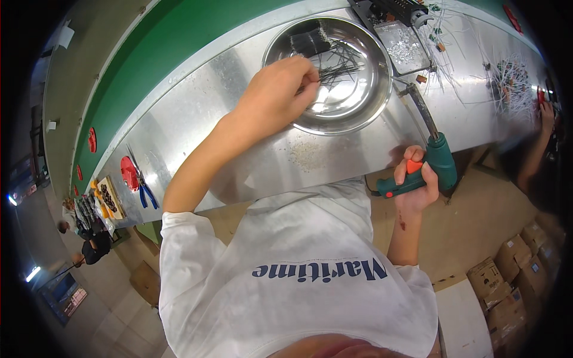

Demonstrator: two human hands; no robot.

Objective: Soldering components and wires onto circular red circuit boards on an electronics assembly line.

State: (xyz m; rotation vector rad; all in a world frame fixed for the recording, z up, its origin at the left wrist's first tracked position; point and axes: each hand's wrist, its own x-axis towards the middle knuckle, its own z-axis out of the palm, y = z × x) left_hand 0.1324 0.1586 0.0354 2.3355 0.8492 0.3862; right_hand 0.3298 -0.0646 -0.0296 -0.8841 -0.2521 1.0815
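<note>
A shiny round metal bowl (370, 104) sits on the metal bench, with loose thin black wires (339, 64) and a dark bundle of wires (310, 39) in it. My left hand (280, 89) reaches over the bowl's near left rim, its fingers curled in a pinch at the ends of the loose wires. What lies between those fingertips is hidden. At the bench's front edge, my right hand (422, 182) is wrapped around a green soldering gun (440, 160) with an orange-red trigger. Its long metal tip points away from me, towards the bowl's right side.
Right of the bowl stand a clear tray of small silvery bits (403, 48) and a black device (397, 11). White wires (513, 83) lie farther right, near another person's hand (547, 113). Blue-handled pliers (145, 192) lie at the left. Cardboard boxes (507, 286) are stacked behind right.
</note>
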